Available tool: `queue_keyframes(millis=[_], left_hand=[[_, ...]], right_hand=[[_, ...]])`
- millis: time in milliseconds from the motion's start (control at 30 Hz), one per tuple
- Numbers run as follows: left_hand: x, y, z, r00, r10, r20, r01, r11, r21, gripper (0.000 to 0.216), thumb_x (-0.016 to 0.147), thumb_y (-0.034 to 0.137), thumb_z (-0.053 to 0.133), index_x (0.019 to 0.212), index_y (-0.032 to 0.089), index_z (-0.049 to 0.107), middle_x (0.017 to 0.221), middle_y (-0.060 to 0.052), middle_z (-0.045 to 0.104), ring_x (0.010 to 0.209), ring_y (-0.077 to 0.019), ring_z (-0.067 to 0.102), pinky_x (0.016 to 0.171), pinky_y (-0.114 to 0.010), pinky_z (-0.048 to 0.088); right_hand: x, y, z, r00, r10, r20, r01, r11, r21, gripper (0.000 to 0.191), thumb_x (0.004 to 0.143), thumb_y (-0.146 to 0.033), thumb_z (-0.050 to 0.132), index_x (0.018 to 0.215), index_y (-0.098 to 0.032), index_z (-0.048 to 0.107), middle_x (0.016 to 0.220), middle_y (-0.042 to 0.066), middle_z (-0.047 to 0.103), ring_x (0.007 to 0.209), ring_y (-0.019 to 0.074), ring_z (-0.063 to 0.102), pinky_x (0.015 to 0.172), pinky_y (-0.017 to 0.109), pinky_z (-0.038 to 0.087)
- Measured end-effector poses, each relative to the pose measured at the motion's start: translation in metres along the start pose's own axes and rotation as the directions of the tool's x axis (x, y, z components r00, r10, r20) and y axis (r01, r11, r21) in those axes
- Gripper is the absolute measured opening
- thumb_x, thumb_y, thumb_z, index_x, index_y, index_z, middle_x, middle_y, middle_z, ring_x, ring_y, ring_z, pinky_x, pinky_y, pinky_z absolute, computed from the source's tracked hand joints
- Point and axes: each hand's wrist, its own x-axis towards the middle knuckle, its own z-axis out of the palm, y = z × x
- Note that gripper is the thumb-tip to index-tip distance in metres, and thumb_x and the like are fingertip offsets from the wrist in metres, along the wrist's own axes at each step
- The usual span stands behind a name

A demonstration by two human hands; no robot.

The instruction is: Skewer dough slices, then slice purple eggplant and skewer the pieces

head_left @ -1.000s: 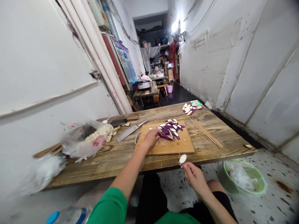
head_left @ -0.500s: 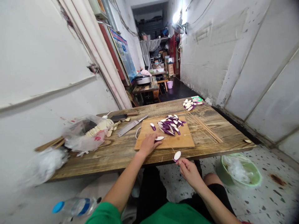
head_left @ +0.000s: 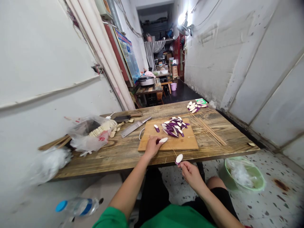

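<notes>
Over the near left part of the wooden cutting board [head_left: 144, 144], my left hand [head_left: 152, 146] is closed on an eggplant slice [head_left: 163, 140], its pale cut face showing. My right hand [head_left: 190, 171], just off the table's front edge, pinches a thin skewer [head_left: 175, 152] that carries another eggplant slice [head_left: 179, 158] close to the fingertips. The skewer's tip points up toward the board. A pile of purple-skinned eggplant pieces [head_left: 172, 128] lies on the far side of the board, with one single piece [head_left: 156, 128] apart to its left.
Loose skewers [head_left: 209, 129] lie right of the board, below a heap of skewered eggplant slices [head_left: 194, 108]. A cleaver [head_left: 133, 128] and a dark knife [head_left: 122, 118] rest on the left, beside a plastic bag [head_left: 92, 136] of pale slices. A green bin [head_left: 242, 174] stands at the lower right.
My left hand has lifted its eggplant slice slightly, the fingers now drawn closer around it. My right hand, with the skewered slice, has barely shifted.
</notes>
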Motion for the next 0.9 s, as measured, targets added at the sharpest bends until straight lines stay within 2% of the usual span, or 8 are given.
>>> queue_keyframes(millis=[100, 200, 300, 367, 533, 667, 800, 900], left_hand=[[0.001, 0.007, 0.007, 0.976, -0.217, 0.015, 0.209, 0.915, -0.345, 0.016, 0.068, 0.020, 0.070, 0.082, 0.014, 0.068, 0.076, -0.004, 0.066, 0.068, -0.0146, 0.057, 0.068, -0.027, 0.044], [-0.003, 0.016, 0.009, 0.903, -0.406, 0.136, 0.393, 0.657, -0.643, 0.019, 0.067, 0.020, 0.072, 0.084, 0.013, 0.066, 0.069, -0.002, 0.064, 0.057, -0.0102, 0.055, 0.057, -0.022, 0.043], [-0.009, 0.025, 0.008, 0.836, -0.424, 0.348, 0.505, 0.348, -0.790, 0.019, 0.068, 0.018, 0.073, 0.083, 0.014, 0.062, 0.069, -0.001, 0.064, 0.060, -0.0095, 0.058, 0.062, -0.023, 0.048], [-0.011, 0.031, 0.008, 0.812, -0.410, 0.416, 0.530, 0.221, -0.819, 0.017, 0.070, 0.015, 0.071, 0.081, 0.015, 0.059, 0.073, -0.002, 0.066, 0.068, -0.0107, 0.062, 0.072, -0.026, 0.050], [-0.009, 0.040, 0.009, 0.817, -0.479, 0.321, 0.481, 0.260, -0.837, 0.010, 0.075, 0.009, 0.063, 0.082, 0.013, 0.057, 0.077, -0.005, 0.068, 0.069, -0.0125, 0.064, 0.062, -0.021, 0.048], [-0.008, 0.045, 0.008, 0.809, -0.444, 0.385, 0.502, 0.182, -0.846, 0.007, 0.078, 0.011, 0.059, 0.085, 0.009, 0.060, 0.080, -0.012, 0.069, 0.074, -0.0164, 0.066, 0.065, -0.024, 0.051], [-0.011, 0.048, 0.008, 0.817, -0.452, 0.358, 0.457, 0.130, -0.880, 0.007, 0.082, 0.014, 0.055, 0.084, 0.009, 0.059, 0.081, -0.013, 0.070, 0.074, -0.0176, 0.067, 0.069, -0.027, 0.053], [-0.012, 0.048, 0.009, 0.796, -0.489, 0.357, 0.457, 0.099, -0.884, 0.015, 0.086, 0.016, 0.047, 0.085, 0.007, 0.059, 0.083, -0.015, 0.070, 0.076, -0.0194, 0.067, 0.070, -0.030, 0.054]], right_hand=[[-0.003, -0.005, -0.001, 1.000, -0.022, -0.006, 0.022, 1.000, -0.005, 0.031, 0.086, -0.047, 0.041, 0.080, -0.019, 0.053, 0.045, -0.010, 0.028, 0.039, 0.0081, 0.025, 0.040, 0.021, 0.019], [-0.007, -0.014, -0.001, 0.999, -0.037, -0.015, 0.037, 0.999, -0.015, 0.031, 0.086, -0.047, 0.042, 0.080, -0.019, 0.054, 0.046, -0.010, 0.028, 0.040, 0.0085, 0.026, 0.041, 0.021, 0.020], [-0.010, -0.021, -0.001, 0.999, -0.041, -0.010, 0.041, 0.998, -0.038, 0.032, 0.086, -0.048, 0.041, 0.081, -0.019, 0.054, 0.048, -0.009, 0.029, 0.041, 0.0090, 0.027, 0.042, 0.021, 0.021], [-0.012, -0.023, 0.000, 0.999, -0.045, -0.003, 0.045, 0.997, -0.061, 0.032, 0.087, -0.047, 0.040, 0.082, -0.019, 0.055, 0.049, -0.008, 0.030, 0.042, 0.0094, 0.027, 0.042, 0.021, 0.021], [-0.021, -0.028, 0.002, 0.997, -0.078, 0.001, 0.077, 0.987, -0.138, 0.031, 0.088, -0.044, 0.040, 0.082, -0.018, 0.057, 0.052, -0.005, 0.037, 0.047, 0.0110, 0.034, 0.044, 0.022, 0.025], [-0.026, -0.035, 0.001, 0.991, -0.132, -0.012, 0.126, 0.965, -0.230, 0.030, 0.089, -0.040, 0.040, 0.081, -0.019, 0.058, 0.052, -0.003, 0.040, 0.050, 0.0132, 0.041, 0.045, 0.022, 0.028], [-0.026, -0.035, 0.001, 0.990, -0.139, 0.004, 0.135, 0.957, -0.256, 0.030, 0.089, -0.038, 0.038, 0.080, -0.019, 0.059, 0.050, -0.003, 0.039, 0.050, 0.0141, 0.042, 0.045, 0.022, 0.028], [-0.024, -0.032, 0.000, 0.991, -0.131, 0.000, 0.127, 0.961, -0.246, 0.029, 0.089, -0.039, 0.039, 0.079, -0.018, 0.058, 0.051, -0.003, 0.041, 0.048, 0.0135, 0.041, 0.045, 0.022, 0.029]])
